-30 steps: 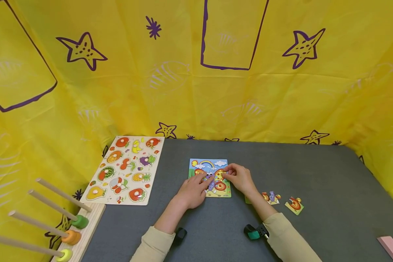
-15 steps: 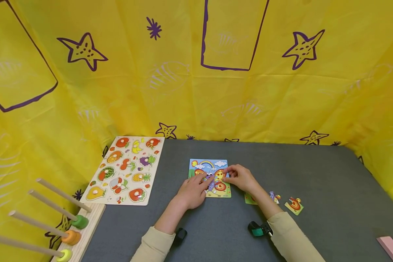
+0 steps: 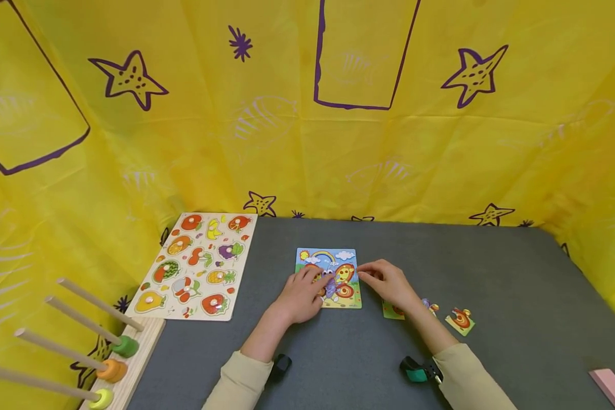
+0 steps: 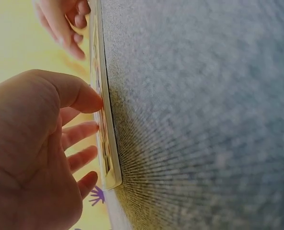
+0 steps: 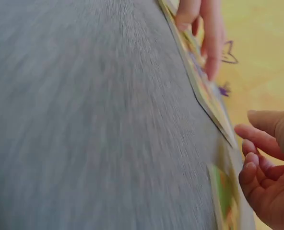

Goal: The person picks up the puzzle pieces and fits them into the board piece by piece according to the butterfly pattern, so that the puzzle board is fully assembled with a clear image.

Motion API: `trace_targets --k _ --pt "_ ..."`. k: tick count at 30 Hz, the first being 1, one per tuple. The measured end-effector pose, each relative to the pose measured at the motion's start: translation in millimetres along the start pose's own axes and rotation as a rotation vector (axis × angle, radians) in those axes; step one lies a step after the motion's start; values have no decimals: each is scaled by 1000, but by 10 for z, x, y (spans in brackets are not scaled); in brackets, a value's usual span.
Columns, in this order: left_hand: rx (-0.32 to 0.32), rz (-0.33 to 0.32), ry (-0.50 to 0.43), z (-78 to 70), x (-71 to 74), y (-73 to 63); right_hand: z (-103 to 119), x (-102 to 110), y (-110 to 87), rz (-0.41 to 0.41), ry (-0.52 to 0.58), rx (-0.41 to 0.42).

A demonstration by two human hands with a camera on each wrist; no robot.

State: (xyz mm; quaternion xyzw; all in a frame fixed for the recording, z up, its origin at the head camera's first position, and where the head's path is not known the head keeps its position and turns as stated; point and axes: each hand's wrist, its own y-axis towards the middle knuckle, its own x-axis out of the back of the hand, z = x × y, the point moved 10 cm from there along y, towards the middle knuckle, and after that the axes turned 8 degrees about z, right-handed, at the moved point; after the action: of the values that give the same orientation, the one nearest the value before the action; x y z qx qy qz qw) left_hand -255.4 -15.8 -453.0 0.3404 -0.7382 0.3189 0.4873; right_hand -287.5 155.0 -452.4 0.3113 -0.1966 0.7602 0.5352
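A small butterfly puzzle [image 3: 345,291] with a rainbow and sun lies flat at mid-table in the head view. My left hand [image 3: 298,297] rests on its left and middle part, thumb and fingers spread out and covering the left wing. Just off the puzzle's right edge hovers my right hand [image 3: 392,283], fingers loosely bent, nothing between thumb and forefinger. The right wrist view shows that hand [image 5: 271,163] apart from the board. By the right forearm lie a green-edged puzzle piece [image 3: 393,311], a purple piece [image 3: 431,306] partly hidden by the arm, and an orange swirl piece [image 3: 461,322].
A fruit peg puzzle board [image 3: 240,265] lies at the left. In front of it stands a wooden base [image 3: 142,337] with tall dowels and green, orange and yellow rings. A pink block [image 3: 614,388] sits at the lower right. Yellow cloth [image 3: 297,142] hangs behind the table.
My right hand has drawn back rightward from the butterfly's right wing to beyond the puzzle's edge. The left hand has stayed on the puzzle.
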Motion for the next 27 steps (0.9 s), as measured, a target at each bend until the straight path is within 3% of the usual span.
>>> trace_targets --k 8,14,19,27 --pt "-20 -5 -95 35 -15 51 -143 331 -409 -38 -66 -4" --pt "-59 -18 -207 22 -27 -1 -147 393 -695 -46 -197 45" --pt "-68 -32 -280 0 -2 -220 -176 358 -820 -64 -220 47" --pt "48 107 -327 99 -126 -643 -194 361 -837 -88 -201 73"
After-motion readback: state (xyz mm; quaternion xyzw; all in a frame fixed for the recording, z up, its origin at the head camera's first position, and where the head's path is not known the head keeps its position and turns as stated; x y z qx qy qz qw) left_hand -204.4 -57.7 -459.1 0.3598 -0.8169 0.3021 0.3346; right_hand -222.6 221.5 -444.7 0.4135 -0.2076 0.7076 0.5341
